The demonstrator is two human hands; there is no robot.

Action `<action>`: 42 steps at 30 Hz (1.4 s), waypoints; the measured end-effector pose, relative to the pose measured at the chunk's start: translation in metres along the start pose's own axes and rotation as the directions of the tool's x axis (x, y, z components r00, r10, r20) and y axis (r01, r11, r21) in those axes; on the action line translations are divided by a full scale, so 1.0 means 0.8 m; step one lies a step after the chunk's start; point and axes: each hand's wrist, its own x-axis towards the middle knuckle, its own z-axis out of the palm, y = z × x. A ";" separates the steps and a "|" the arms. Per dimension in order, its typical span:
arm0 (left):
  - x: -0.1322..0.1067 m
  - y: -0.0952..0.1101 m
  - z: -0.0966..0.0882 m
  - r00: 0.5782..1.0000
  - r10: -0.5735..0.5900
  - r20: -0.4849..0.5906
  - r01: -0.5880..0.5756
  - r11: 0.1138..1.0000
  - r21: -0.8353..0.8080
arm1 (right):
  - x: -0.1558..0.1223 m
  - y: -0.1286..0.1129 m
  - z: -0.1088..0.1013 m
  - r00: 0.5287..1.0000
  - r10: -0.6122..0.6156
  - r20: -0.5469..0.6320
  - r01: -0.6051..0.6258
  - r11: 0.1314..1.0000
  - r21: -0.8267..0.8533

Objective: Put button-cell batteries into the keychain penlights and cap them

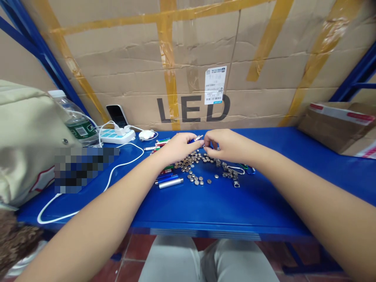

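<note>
My left hand (179, 145) is closed round a small blue tube with a silver tip (196, 139), held just above the blue shelf (223, 203). My right hand (225, 144) pinches at that tip with its fingers together; what is between them is too small to make out. Below both hands lies a heap of several small round button cells (194, 162). Several coloured tubes, blue, silver, red and green (170, 180), lie to the left of the heap. Small metal caps and a carabiner clip (235, 172) lie to its right.
A large taped cardboard box marked LED (194, 70) stands behind the shelf. At the left are a beige bag (26, 133), a water bottle (75, 117), a phone (117, 115), a power strip (117, 135) and a white cable (117, 168). A smaller carton (337, 125) sits at the right.
</note>
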 end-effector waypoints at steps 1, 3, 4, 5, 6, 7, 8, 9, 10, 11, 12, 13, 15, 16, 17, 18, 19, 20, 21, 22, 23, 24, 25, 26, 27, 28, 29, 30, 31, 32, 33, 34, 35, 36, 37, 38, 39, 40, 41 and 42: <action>0.001 -0.001 0.000 1.000 -0.010 -0.008 0.010 1.000 -0.008 | 0.000 0.000 0.001 1.000 0.006 -0.017 -0.007 1.000 -0.022; 0.002 -0.003 -0.001 0.999 -0.043 -0.030 0.043 0.999 -0.026 | -0.001 -0.001 0.003 0.998 0.030 -0.060 -0.034 0.998 -0.058; 0.002 -0.004 -0.001 0.997 -0.061 -0.041 0.060 0.998 -0.033 | -0.001 -0.001 0.004 0.996 0.049 -0.079 -0.055 0.996 -0.072; 0.003 -0.005 -0.001 0.996 -0.075 -0.048 0.074 0.997 -0.037 | -0.001 -0.002 0.005 0.994 0.069 -0.085 -0.076 0.993 -0.087; 0.003 -0.006 -0.002 0.995 -0.081 -0.052 0.079 0.996 -0.041 | -0.001 -0.003 0.006 0.993 0.087 -0.075 -0.095 0.989 -0.110; 0.003 -0.006 -0.002 0.996 -0.079 -0.050 0.077 0.996 -0.046 | 0.000 -0.005 0.007 0.993 0.102 -0.051 -0.109 0.983 -0.146; 0.003 -0.007 -0.002 0.997 -0.070 -0.045 0.067 0.996 -0.051 | 0.000 -0.006 0.008 0.993 0.115 -0.020 -0.116 0.975 -0.191; 0.004 -0.008 -0.001 0.997 -0.059 -0.040 0.056 0.997 -0.057 | 0.000 -0.008 0.009 0.992 0.126 0.013 -0.119 0.962 -0.245; 0.004 -0.008 -0.001 0.998 -0.049 -0.037 0.047 0.997 -0.062 | 0.001 -0.010 0.009 0.990 0.134 0.039 -0.116 0.947 -0.301; 0.004 -0.008 -0.001 0.998 -0.044 -0.035 0.042 0.997 -0.064 | 0.001 -0.012 0.010 0.989 0.138 0.053 -0.111 0.929 -0.354; 0.004 -0.009 -0.001 0.998 -0.042 -0.035 0.039 0.997 -0.063 | 0.002 -0.014 0.011 0.988 0.140 0.058 -0.106 0.911 -0.400; 0.004 -0.009 0.000 0.999 -0.040 -0.037 0.038 0.997 -0.061 | 0.002 -0.015 0.012 0.989 0.138 0.060 -0.099 0.895 -0.436; 0.005 -0.009 0.001 0.998 -0.036 -0.046 0.033 0.998 -0.051 | 0.002 -0.016 0.013 0.989 0.129 0.067 -0.080 0.871 -0.484; 0.005 -0.009 0.002 0.998 -0.035 -0.052 0.032 0.998 -0.045 | 0.003 -0.017 0.014 0.990 0.122 0.075 -0.069 0.864 -0.499; 0.005 -0.009 0.003 0.997 -0.037 -0.062 0.034 0.999 -0.038 | 0.003 -0.017 0.015 0.990 0.117 0.083 -0.059 0.859 -0.509; 0.005 -0.008 0.004 0.996 -0.043 -0.072 0.041 0.999 -0.030 | 0.003 -0.017 0.016 0.990 0.113 0.088 -0.051 0.854 -0.518; 0.005 -0.007 0.005 0.995 -0.055 -0.080 0.053 0.998 -0.019 | 0.003 -0.018 0.016 0.990 0.111 0.090 -0.047 0.850 -0.525; 0.005 -0.006 0.005 0.994 -0.068 -0.085 0.067 0.998 -0.010 | 0.003 -0.018 0.016 0.990 0.111 0.087 -0.048 0.846 -0.532; 0.004 -0.005 0.005 0.993 -0.076 -0.088 0.076 0.997 -0.002 | 0.003 -0.018 0.016 0.990 0.115 0.080 -0.055 0.844 -0.534; 0.004 -0.003 0.005 0.993 -0.077 -0.090 0.078 0.997 0.005 | 0.004 -0.018 0.015 0.990 0.121 0.071 -0.066 0.847 -0.528; 0.004 -0.002 0.004 0.994 -0.073 -0.085 0.075 0.997 0.013 | 0.004 -0.017 0.014 0.989 0.133 0.063 -0.083 0.855 -0.511; 0.003 -0.001 0.002 0.995 -0.066 -0.072 0.068 0.998 0.020 | 0.004 -0.016 0.012 0.987 0.152 0.056 -0.106 0.869 -0.483; 0.003 0.000 0.001 0.997 -0.058 -0.052 0.059 0.998 0.028 | 0.005 -0.014 0.009 0.984 0.174 0.048 -0.134 0.885 -0.446; 0.002 0.002 0.000 0.998 -0.051 -0.026 0.052 0.998 0.038 | 0.005 -0.011 0.006 0.980 0.197 0.036 -0.166 0.900 -0.402; 0.001 0.003 -0.001 0.999 -0.045 0.005 0.045 0.998 0.051 | 0.005 -0.008 0.004 0.976 0.218 0.021 -0.196 0.914 -0.356; 0.000 0.004 -0.002 0.999 -0.036 0.035 0.034 0.997 0.064 | 0.005 -0.004 0.001 0.973 0.232 0.002 -0.220 0.924 -0.313; -0.001 0.006 -0.002 0.998 -0.022 0.058 0.018 0.997 0.077 | 0.005 -0.001 -0.001 0.971 0.238 -0.016 -0.233 0.933 -0.273; -0.002 0.007 -0.003 0.997 -0.008 0.074 0.001 0.996 0.092 | 0.005 0.001 -0.002 0.971 0.237 -0.025 -0.236 0.942 -0.238; -0.003 0.008 -0.003 0.996 0.001 0.084 -0.010 0.994 0.107 | 0.005 0.003 -0.002 0.973 0.232 -0.023 -0.231 0.950 -0.208; -0.003 0.008 -0.003 0.996 0.006 0.089 -0.016 0.993 0.119 | 0.004 0.004 -0.001 0.974 0.224 -0.010 -0.222 0.957 -0.184; -0.003 0.008 -0.003 0.996 0.010 0.092 -0.021 0.992 0.125 | 0.004 0.004 0.000 0.977 0.215 0.006 -0.211 0.963 -0.165; -0.003 0.008 -0.003 0.996 0.014 0.092 -0.025 0.992 0.126 | 0.004 0.004 0.001 0.978 0.207 0.021 -0.202 0.968 -0.152; -0.002 0.007 -0.004 0.996 0.021 0.090 -0.032 0.992 0.125 | 0.005 0.003 0.003 0.979 0.202 0.032 -0.195 0.970 -0.143; -0.002 0.005 -0.004 0.996 0.031 0.089 -0.042 0.991 0.123 | 0.005 0.002 0.005 0.979 0.199 0.039 -0.193 0.972 -0.134; -0.001 0.004 -0.005 0.995 0.043 0.091 -0.054 0.991 0.124 | 0.005 0.001 0.006 0.979 0.199 0.043 -0.192 0.973 -0.125; 0.000 0.002 -0.005 0.994 0.050 0.096 -0.062 0.990 0.129 | 0.005 0.000 0.008 0.979 0.199 0.045 -0.193 0.975 -0.112; 0.000 0.002 -0.006 0.993 0.053 0.103 -0.067 0.988 0.138 | 0.005 0.000 0.008 0.979 0.199 0.048 -0.193 0.976 -0.099; 0.000 0.001 -0.006 0.993 0.052 0.108 -0.068 0.986 0.149 | 0.004 -0.001 0.009 0.979 0.197 0.049 -0.192 0.978 -0.086; 0.000 0.002 -0.006 0.993 0.050 0.111 -0.067 0.986 0.156 | 0.004 -0.001 0.009 0.980 0.192 0.050 -0.188 0.979 -0.075; -0.001 0.003 -0.005 0.993 0.048 0.106 -0.064 0.986 0.154 | 0.004 -0.002 0.008 0.981 0.186 0.050 -0.182 0.981 -0.068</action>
